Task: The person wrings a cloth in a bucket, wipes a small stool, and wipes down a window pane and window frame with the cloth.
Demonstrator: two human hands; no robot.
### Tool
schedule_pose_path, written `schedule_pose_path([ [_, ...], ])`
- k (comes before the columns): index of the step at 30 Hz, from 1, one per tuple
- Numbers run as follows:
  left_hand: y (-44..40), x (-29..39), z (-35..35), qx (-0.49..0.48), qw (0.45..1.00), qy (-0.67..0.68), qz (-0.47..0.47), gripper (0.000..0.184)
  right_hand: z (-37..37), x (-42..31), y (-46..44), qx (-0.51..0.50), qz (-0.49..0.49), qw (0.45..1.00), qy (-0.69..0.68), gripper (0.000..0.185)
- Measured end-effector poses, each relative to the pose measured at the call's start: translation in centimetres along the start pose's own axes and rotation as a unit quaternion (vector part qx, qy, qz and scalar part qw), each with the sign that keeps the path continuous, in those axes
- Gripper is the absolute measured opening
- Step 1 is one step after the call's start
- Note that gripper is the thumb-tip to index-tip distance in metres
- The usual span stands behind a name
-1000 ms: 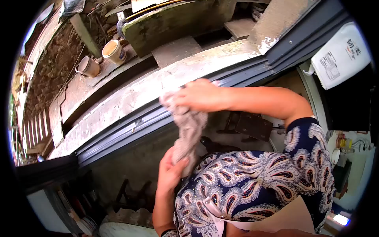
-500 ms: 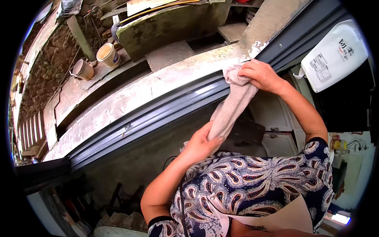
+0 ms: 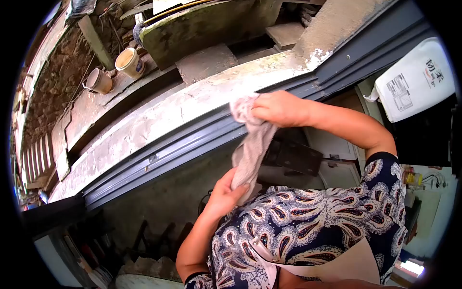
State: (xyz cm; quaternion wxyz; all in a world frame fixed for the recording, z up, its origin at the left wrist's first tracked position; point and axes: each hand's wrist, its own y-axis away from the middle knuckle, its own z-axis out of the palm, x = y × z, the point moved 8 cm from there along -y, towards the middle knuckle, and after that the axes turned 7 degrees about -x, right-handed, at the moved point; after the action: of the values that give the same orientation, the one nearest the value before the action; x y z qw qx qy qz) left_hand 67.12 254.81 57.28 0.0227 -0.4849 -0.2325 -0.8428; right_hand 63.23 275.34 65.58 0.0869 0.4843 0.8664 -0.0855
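A pale pinkish-grey cloth (image 3: 252, 149) stretches between my two hands. My right hand (image 3: 281, 109) grips its bunched upper end on the grey metal window track (image 3: 192, 133). Lower down and nearer my body, my left hand (image 3: 224, 195) is closed round the hanging end of the cloth, thumb on top. The track has long parallel grooves and runs slantwise from lower left to upper right. Whether the cloth's underside presses into the grooves is hidden by the bunched fabric.
Beyond the track lies a pale concrete ledge (image 3: 159, 118). Two buckets, one whitish (image 3: 130, 63) and one greyish (image 3: 98, 81), stand outside near a stone wall (image 3: 48, 98). A white printed bag (image 3: 414, 79) hangs at the right. Cabinets (image 3: 339, 176) stand below on the inside.
My right hand has slid left and down along the track with the bunched cloth. My left hand has shifted left and slightly down, still holding the other end.
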Motion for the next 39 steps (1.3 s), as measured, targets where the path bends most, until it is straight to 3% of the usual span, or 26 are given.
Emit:
schedule_pose_path([
  [2, 2.1, -0.5, -0.9, 0.036, 0.998, 0.042, 0.008, 0.048, 0.5, -1.7, -2.7, -0.006, -0.032, 0.999, -0.013, 0.018],
  [9, 10.4, 0.4, -3.6, 0.197, 0.974, 0.092, 0.062, 0.048, 1.9, -8.4, -12.9, 0.038, -0.077, 0.995, -0.053, 0.015],
  [13, 13.6, -0.1, -5.7, 0.289, 0.944, 0.113, 0.114, 0.049, 3.7, -11.3, -18.0, 0.156, -0.084, 0.982, -0.066, 0.019],
  [19, 15.1, 1.5, -7.7, 0.332, 0.922, 0.108, 0.169, 0.049, 5.1, -13.1, -22.7, 0.175, -0.085, 0.974, -0.120, 0.020],
  [20, 15.2, 2.1, -7.9, 0.335, 0.921, 0.100, 0.173, 0.049, 4.7, -11.4, -22.8, 0.195, -0.055, 0.955, -0.218, 0.024],
  [21, 15.2, 3.0, -7.8, 0.331, 0.920, 0.083, 0.191, 0.049, 3.6, -9.5, -22.3, 0.283, -0.024, 0.913, -0.292, 0.023],
  [23, 14.6, 4.6, -7.0, 0.321, 0.918, 0.049, 0.226, 0.048, 4.1, -5.9, -21.3, 0.334, 0.067, 0.808, -0.481, 0.019],
  [25, 13.8, 5.8, -6.1, 0.309, 0.921, 0.039, 0.236, 0.049, 3.4, -4.2, -19.6, 0.369, 0.054, 0.754, -0.540, 0.016],
  [29, 11.8, 5.3, -4.2, 0.251, 0.945, -0.034, 0.210, 0.049, 0.0, -2.8, -12.8, 0.411, 0.055, 0.767, -0.490, 0.016],
  [31, 11.2, 5.4, -3.5, 0.216, 0.943, -0.146, 0.208, 0.051, -1.6, -3.1, -10.3, 0.425, 0.046, 0.736, -0.525, 0.018],
  [33, 11.6, 5.2, -4.1, 0.225, 0.940, -0.155, 0.204, 0.069, -2.7, -4.1, -8.5, 0.380, 0.073, 0.812, -0.438, 0.021],
  [35, 12.2, 4.3, -4.9, 0.261, 0.945, -0.119, 0.156, 0.078, -2.9, -7.2, -9.1, 0.222, 0.002, 0.886, -0.406, 0.024],
  [36, 12.6, 4.9, -5.0, 0.268, 0.943, -0.140, 0.136, 0.090, -2.7, -9.4, -9.4, 0.215, -0.067, 0.902, -0.368, 0.024],
  [39, 12.3, 4.8, -5.4, 0.272, 0.927, -0.098, 0.239, 0.083, 0.3, -16.8, -11.1, 0.122, -0.196, 0.920, -0.317, 0.026],
])
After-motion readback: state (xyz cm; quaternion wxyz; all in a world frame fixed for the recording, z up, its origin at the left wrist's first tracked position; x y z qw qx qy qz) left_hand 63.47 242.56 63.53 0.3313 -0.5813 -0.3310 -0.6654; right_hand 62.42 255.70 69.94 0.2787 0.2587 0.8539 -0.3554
